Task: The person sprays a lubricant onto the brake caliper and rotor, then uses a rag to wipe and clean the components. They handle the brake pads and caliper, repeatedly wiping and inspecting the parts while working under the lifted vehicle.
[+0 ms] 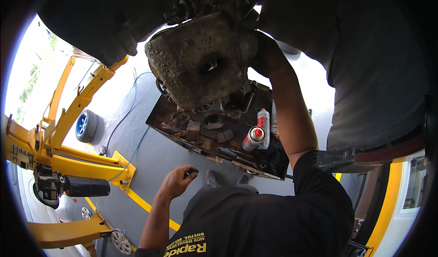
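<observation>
Overhead hangs a dirty, pitted metal vehicle part [196,60], blocky, with an opening in its lower face. My right arm is raised along its right side. My right hand [264,54] is in deep shadow at the part's edge, and its fingers are hidden. Lower down, my left hand [179,180] is held in front of my body, with fingers curled and thumb drawn in. Something small and dark shows at its fingertips, too unclear to name. Neither the part nor the bench is touched by that hand.
Below the part stands a dark workbench top [178,140] with spray cans [253,138], blocks and a dark-handled tool [228,154]. A yellow lift [82,104] rises at left, near a wheel [86,125] and a blue hose [130,108]. A dark vehicle underside fills the top.
</observation>
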### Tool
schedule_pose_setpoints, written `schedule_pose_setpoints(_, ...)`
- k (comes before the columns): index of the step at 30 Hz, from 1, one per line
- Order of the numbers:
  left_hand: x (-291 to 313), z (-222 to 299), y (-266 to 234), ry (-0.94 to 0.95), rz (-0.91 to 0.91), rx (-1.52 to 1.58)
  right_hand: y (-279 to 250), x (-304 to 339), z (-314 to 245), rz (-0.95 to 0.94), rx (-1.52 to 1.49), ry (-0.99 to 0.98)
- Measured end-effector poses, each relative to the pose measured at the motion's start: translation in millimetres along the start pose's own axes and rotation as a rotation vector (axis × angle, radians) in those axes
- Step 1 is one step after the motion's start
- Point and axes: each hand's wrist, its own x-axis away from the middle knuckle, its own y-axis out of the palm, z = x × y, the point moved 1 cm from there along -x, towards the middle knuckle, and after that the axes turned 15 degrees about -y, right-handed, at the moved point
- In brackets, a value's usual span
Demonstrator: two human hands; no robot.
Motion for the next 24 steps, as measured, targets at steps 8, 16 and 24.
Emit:
schedule_pose_setpoints(8, 0.0, 0.4, 3.0, -0.023, -0.024, 0.013, 17.9, 7.8, -35.5, -0.010, 0.461, 0.138)
schedule_pose_setpoints(16, 8.6, -2.8, 2.9, -0.077, -0.001, 0.021, 34.7, 26.9, -25.2, 0.083, 0.767, -0.413)
schedule_pose_setpoints(24, 14.3, -3.4, 3.4, -0.108, 0.021, 0.021, 30.4, 26.8, -37.3, -0.026, 1.030, -0.556)
